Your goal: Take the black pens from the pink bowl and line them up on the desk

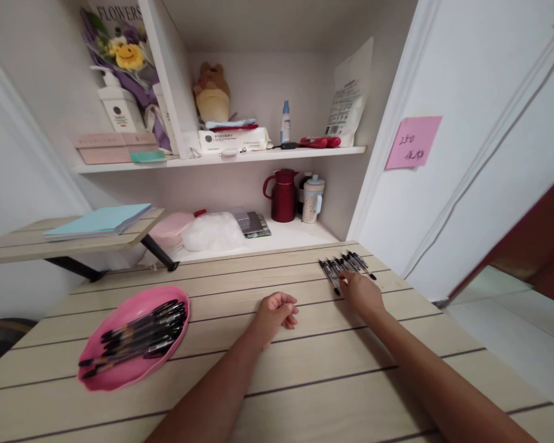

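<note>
My right hand [362, 294] is at the near side of a row of black-capped pens [333, 271] on the desk's far right. Its fingers are pinched down on a pen in that row, and the hand partly covers it. Several pens lie side by side there, roughly parallel. Over the middle of the desk, my left hand [277, 315] is loosely curled with nothing visible in it. To its left sits a pink oval dish [120, 384] with wavy edges, holding a heap of similar black pens [143, 335].
A small raised stand [133, 237] with blue paper [99, 220] is at the left. Behind the desk, shelves hold a red jug [284, 195], a tumbler [312, 200] and a plastic bag [215, 232]. A pink note [413, 143] is stuck to the right wall.
</note>
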Available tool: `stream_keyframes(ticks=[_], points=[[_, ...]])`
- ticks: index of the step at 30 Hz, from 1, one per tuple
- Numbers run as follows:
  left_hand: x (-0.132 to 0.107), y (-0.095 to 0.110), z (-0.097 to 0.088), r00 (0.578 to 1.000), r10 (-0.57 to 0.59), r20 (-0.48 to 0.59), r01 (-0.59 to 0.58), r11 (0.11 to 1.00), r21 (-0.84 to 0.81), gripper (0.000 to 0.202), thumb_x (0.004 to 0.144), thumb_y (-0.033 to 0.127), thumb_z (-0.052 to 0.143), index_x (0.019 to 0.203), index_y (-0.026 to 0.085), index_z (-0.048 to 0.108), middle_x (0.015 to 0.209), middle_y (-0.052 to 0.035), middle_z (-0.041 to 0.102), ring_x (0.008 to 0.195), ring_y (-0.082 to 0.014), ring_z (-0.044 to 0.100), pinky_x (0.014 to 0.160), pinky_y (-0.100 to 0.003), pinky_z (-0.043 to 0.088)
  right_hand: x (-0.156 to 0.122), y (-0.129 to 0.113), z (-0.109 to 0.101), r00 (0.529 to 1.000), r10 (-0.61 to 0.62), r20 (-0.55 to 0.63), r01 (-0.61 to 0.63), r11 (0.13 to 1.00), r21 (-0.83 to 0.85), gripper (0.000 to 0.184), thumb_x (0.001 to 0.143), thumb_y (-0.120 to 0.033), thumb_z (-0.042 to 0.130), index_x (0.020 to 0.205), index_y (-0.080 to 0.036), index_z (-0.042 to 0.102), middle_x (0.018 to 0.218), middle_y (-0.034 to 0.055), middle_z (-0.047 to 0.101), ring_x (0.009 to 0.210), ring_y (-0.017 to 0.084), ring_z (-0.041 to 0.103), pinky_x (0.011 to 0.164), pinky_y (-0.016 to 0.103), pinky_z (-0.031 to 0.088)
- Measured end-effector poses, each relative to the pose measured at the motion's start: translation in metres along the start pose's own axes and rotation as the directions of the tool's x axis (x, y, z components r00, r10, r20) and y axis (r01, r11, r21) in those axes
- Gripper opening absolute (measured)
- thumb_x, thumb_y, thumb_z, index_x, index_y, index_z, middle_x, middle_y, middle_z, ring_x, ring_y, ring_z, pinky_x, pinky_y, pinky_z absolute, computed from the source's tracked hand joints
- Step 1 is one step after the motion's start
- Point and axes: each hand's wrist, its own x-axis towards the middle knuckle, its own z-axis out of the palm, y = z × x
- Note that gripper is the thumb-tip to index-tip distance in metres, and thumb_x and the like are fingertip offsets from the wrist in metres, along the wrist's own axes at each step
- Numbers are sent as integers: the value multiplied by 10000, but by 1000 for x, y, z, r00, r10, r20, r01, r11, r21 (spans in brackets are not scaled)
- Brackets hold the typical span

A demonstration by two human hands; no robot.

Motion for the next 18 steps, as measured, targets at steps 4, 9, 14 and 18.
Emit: stream_keyframes(ticks=[4, 9, 14, 18], points=[[-1, 1, 0, 1000, -1, -1, 1, 1000, -4, 249, 670, 302, 595, 849, 134, 555, 708, -25, 602, 494, -71, 527, 487, -213, 409, 11, 1, 1, 999, -33, -14, 33, 999, 6, 290, 793, -296, 406, 996, -263, 610, 866, 70, 664, 822, 218, 603, 655, 291, 409], [-1, 2, 0, 1000, -9, 1, 9, 1000, -10, 256, 664, 306, 605, 847, 134, 556, 706, -28, 606, 495, -72, 527, 489, -213, 408, 17, -3, 4, 999, -36, 15, 36, 999, 4, 264, 788, -323, 413, 915, -240, 630, 851, 74, 664, 812, 221, 601, 640, 290, 409], [-1, 1, 0, 1000, -10, 0, 10, 1000, -20, 275, 653, 315, 618, 851, 133, 558, 702, -31, 608, 495, -73, 526, 492, -214, 409, 19, -5, 4, 999, -13, 42, 14, 1000, -16, 245, 787, -296, 424, 894, -215, 629, 859, 86, 658, 815, 216, 600, 643, 282, 407], [0, -1, 0, 1000, -11, -4, 11, 1000, -21, 276, 649, 319, 622, 845, 135, 562, 704, -31, 609, 490, -76, 528, 497, -224, 412, 18, -5, 4, 999, -20, 50, 22, 999, -26, 228, 790, -287, 435, 896, -203, 619, 867, 91, 656, 818, 219, 602, 645, 285, 405]])
